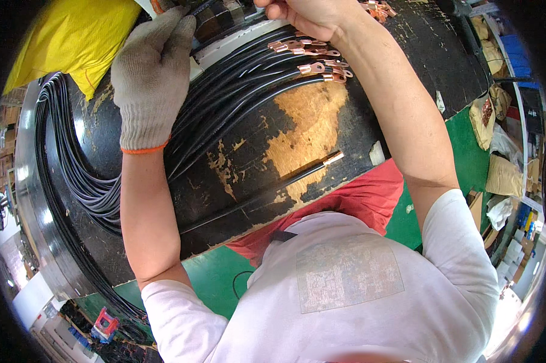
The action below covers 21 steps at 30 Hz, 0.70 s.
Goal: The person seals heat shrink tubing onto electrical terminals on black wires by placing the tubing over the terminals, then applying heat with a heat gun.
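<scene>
My left hand [155,75], in a grey knit glove with an orange cuff, is at the upper left, its fingers closed beside dark metal equipment [215,24] at the top edge. What it grips is hidden. My bare right hand [315,17] reaches the top edge with curled fingers; anything in them is out of sight. Below and between the hands lies a bundle of black cables [224,91], with copper ring lugs [312,69] on their right ends. Closer to my body, a single black cable [255,198] lies along the table edge, ending in a copper-coloured tip [333,158].
A yellow woven sack [73,36] sits at the upper left. Loose copper lugs [379,10] lie beyond my right wrist. The worn black table [224,163] carries looped cables on its left, some hanging over the edge. Shelves with bags [504,175] stand at the right.
</scene>
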### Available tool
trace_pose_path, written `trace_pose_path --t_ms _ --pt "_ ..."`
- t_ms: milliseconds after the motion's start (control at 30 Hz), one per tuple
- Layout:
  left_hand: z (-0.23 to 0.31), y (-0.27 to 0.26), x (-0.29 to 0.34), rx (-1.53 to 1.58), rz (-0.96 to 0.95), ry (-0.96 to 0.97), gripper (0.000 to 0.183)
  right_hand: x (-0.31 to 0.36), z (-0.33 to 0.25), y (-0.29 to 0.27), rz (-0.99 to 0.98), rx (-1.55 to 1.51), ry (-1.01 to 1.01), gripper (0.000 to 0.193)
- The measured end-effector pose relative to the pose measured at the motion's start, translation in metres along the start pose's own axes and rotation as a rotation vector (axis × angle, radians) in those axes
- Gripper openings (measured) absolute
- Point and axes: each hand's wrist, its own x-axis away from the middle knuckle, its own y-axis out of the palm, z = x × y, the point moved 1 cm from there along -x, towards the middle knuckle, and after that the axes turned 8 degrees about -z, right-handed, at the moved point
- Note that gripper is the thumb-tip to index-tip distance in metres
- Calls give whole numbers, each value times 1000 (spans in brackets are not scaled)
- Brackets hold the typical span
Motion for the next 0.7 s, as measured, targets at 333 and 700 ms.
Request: trace_pose_path --t_ms 333,700 --pt "2 -1 1 23 48 19 24 1 2 -2 33 6 -4 13" --pt "127 -41 46 -199 -1055 266 26 30 -30 -28 315 463 -346 26"
